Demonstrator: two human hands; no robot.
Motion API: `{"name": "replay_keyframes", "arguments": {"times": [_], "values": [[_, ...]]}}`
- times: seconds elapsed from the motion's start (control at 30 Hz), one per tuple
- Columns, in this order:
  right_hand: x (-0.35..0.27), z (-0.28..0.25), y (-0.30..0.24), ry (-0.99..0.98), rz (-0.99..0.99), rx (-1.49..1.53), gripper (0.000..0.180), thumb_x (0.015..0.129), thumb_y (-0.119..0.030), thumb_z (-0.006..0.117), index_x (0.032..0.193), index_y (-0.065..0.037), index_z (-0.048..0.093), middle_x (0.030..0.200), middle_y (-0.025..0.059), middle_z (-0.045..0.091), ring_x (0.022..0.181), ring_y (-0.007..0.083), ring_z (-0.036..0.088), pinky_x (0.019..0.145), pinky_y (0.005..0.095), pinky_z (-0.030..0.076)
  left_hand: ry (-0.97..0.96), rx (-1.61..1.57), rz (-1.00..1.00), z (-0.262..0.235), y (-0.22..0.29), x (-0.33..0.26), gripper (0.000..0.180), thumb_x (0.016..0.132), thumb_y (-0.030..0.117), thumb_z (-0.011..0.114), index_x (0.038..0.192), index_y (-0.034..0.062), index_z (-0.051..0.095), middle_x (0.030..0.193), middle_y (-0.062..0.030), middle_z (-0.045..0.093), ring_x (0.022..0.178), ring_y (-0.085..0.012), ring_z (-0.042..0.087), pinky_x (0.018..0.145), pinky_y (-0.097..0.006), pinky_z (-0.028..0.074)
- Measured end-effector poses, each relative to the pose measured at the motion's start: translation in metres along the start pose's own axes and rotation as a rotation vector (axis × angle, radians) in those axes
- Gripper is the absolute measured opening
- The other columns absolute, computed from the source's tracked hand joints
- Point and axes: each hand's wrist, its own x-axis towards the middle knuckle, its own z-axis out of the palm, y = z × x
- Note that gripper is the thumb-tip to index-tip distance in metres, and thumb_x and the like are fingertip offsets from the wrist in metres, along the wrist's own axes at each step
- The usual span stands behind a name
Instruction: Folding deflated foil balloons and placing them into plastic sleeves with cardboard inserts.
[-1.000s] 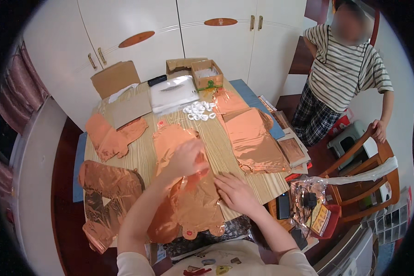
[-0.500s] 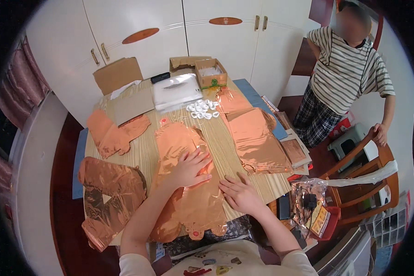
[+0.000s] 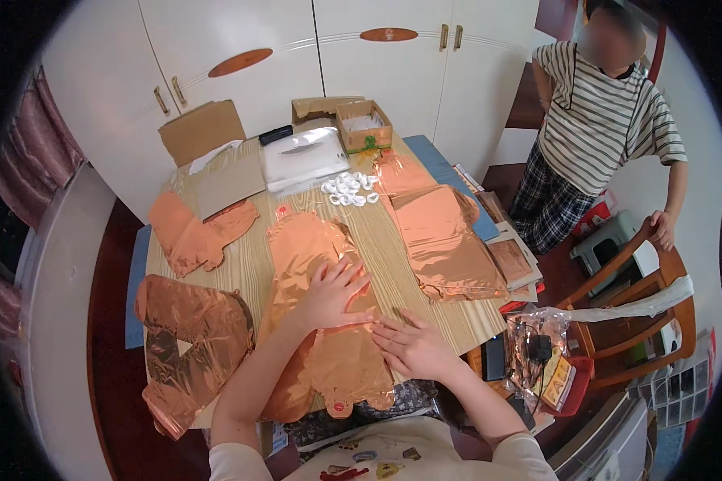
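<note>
A flat, copper-coloured foil balloon lies lengthwise in front of me and reaches over the table's near edge. My left hand rests on its middle, fingers spread and palm down. Beside it, my right hand lies with fingers outstretched on the balloon's right edge, fingertips close to my left thumb. A crease runs across the foil between the two hands. Other flat copper foil balloons lie around: one at the near left, a smaller one at the far left, and some stacked at the right.
Toward the back of the wooden table are white rings, clear plastic bags and a cardboard box. A person stands at the right, one hand on a wooden chair. A red tray sits near my right forearm.
My right hand has slid slightly left onto the balloon's edge, and the foil there has creased. My left hand stays nearly in place, its thumb shifted a little.
</note>
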Motion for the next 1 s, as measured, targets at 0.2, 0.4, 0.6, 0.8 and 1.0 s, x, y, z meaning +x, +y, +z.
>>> {"name": "replay_keyframes", "arguments": {"times": [0.2, 0.4, 0.6, 0.8, 1.0], "values": [[-0.007, 0.002, 0.002, 0.002, 0.024, -0.001, 0.035, 0.087, -0.025, 0.059, 0.110, -0.001, 0.068, 0.122, 0.0100, 0.065, 0.121, 0.0217, 0.056, 0.112, 0.0428, 0.031, 0.020, 0.023, 0.020, 0.002, 0.000, 0.000, 0.089, 0.077, 0.072, 0.056, 0.143, 0.0151, 0.042, 0.148, -0.0152, 0.037, 0.140, -0.0371, 0.028, 0.109, -0.058, 0.022], [-0.010, 0.007, 0.005, -0.002, 0.055, 0.037, 0.032, 0.087, -0.022, 0.059, 0.110, -0.002, 0.069, 0.121, 0.0100, 0.065, 0.120, 0.0221, 0.057, 0.112, 0.0435, 0.032, 0.019, 0.049, 0.050, -0.005, 0.006, 0.004, 0.079, 0.082, 0.065, 0.055, 0.138, 0.0101, 0.047, 0.146, -0.0136, 0.042, 0.138, -0.0325, 0.033, 0.108, -0.056, 0.023], [-0.009, 0.006, 0.005, -0.004, 0.073, 0.055, 0.029, 0.086, -0.021, 0.059, 0.108, -0.005, 0.070, 0.120, 0.0083, 0.066, 0.121, 0.0223, 0.057, 0.111, 0.0442, 0.033, 0.098, 0.130, 0.121, 0.004, 0.015, 0.001, 0.079, 0.084, 0.061, 0.054, 0.136, 0.0013, 0.048, 0.141, -0.0146, 0.048, 0.133, -0.0256, 0.042, 0.108, -0.054, 0.025], [-0.010, 0.007, 0.006, -0.017, 0.093, 0.073, 0.028, 0.087, -0.021, 0.059, 0.106, -0.006, 0.071, 0.119, 0.0076, 0.067, 0.122, 0.0224, 0.056, 0.112, 0.0452, 0.031, -0.018, 0.193, -0.011, -0.008, -0.001, 0.022, 0.097, 0.080, 0.072, 0.052, 0.140, -0.0030, 0.041, 0.145, -0.0172, 0.043, 0.136, -0.0273, 0.039, 0.110, -0.056, 0.024], [-0.010, 0.007, 0.005, -0.025, 0.085, 0.079, 0.027, 0.087, -0.021, 0.059, 0.106, -0.006, 0.071, 0.119, 0.0077, 0.067, 0.122, 0.0221, 0.056, 0.113, 0.0452, 0.030, 0.009, 0.221, -0.079, 0.004, -0.035, 0.041, 0.114, 0.066, 0.085, 0.052, 0.138, -0.0034, 0.042, 0.143, -0.0176, 0.045, 0.136, -0.0268, 0.038, 0.111, -0.057, 0.020]]}}
